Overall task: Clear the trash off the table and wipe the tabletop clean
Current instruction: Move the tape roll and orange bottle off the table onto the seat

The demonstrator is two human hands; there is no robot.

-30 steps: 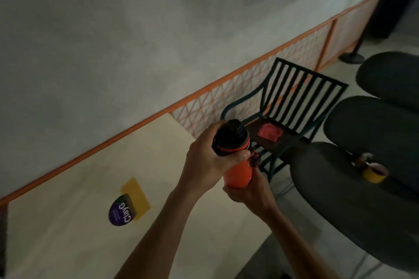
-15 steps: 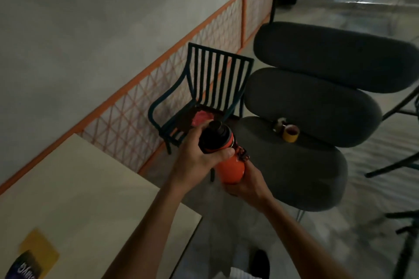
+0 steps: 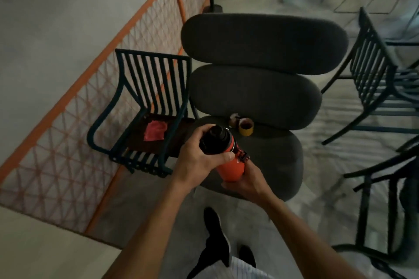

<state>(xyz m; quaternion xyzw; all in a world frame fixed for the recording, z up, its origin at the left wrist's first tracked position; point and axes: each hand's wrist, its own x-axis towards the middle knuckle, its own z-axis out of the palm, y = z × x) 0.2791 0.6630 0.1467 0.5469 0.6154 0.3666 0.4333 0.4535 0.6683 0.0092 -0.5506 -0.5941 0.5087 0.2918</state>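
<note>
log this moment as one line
left hand grips bottle cap | right hand holds orange bottle | over grey chair

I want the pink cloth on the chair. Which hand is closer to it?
Left. The left hand, gripping the bottle cap, is just right of the cloth. The right hand, holding the bottle's base, is farther right.

A dim café-like seating area: metal slatted chairs (image 3: 149,106), cushioned lounge chair (image 3: 256,97), table (image 3: 34,249).
</note>
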